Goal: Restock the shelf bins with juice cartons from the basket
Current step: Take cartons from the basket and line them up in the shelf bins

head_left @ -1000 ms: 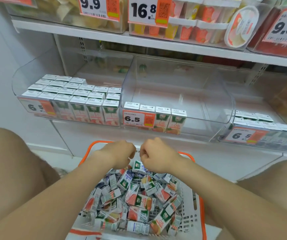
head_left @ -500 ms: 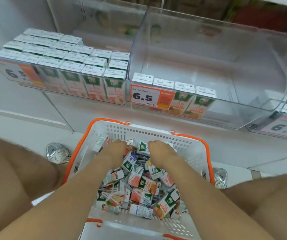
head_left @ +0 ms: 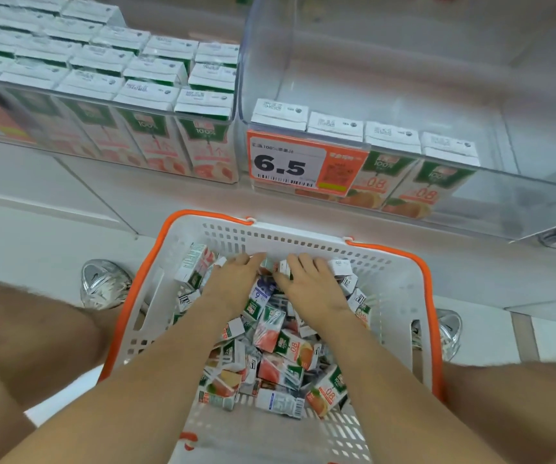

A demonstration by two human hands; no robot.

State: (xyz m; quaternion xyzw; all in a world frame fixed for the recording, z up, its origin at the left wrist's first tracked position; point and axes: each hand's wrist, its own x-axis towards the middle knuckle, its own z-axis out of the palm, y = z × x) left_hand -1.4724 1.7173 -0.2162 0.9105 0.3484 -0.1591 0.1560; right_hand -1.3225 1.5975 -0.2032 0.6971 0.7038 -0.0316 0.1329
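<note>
A white basket with an orange rim sits on the floor between my legs, holding a loose heap of small juice cartons. My left hand and my right hand lie side by side on the far part of the heap, fingers stretched forward over the cartons. Neither hand has a carton lifted. Above, the middle clear shelf bin holds one front row of orange juice cartons. The left bin is packed with peach juice cartons.
An orange price tag reading 6.5 hangs on the middle bin's front. Behind its front row the middle bin has bare floor. My knees flank the basket, and silver shoes show on either side. A third bin's corner sits at far right.
My hands dropped from above the basket into the carton heap and their fingers spread flat. The view tilted down, so the upper shelves left the frame.
</note>
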